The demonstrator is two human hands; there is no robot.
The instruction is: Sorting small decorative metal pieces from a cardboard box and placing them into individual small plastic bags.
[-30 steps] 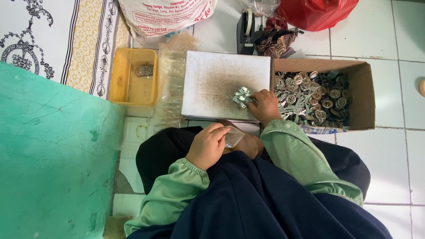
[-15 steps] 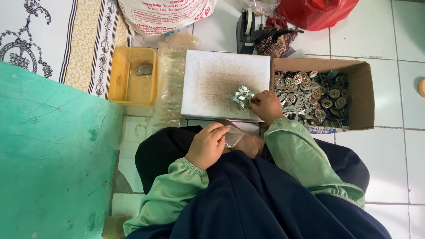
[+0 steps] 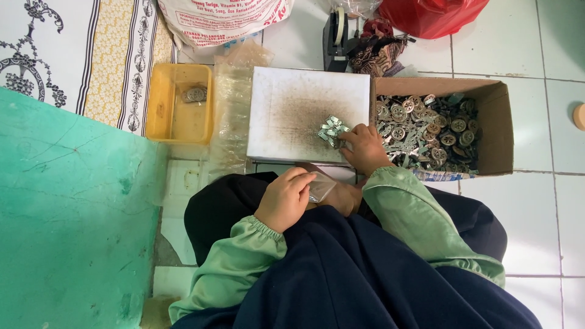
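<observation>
Red bag [image 3: 432, 15], white sack [image 3: 225, 18] cut off.

You see an evenly lit, bright frame under soft diffuse light. Shadows are weak; a faint one lies beside the cardboard box [image 3: 499, 122] at 3 o'clock. The floor tiles [image 3: 548, 201] show mild glare. Focus is sharp throughout, with slight edge distortion.

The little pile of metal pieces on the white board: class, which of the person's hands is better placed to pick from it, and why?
Right. The right hand already touches the metal pieces; the left hand sits back at the lap, occupied with a small clear bag.
</observation>
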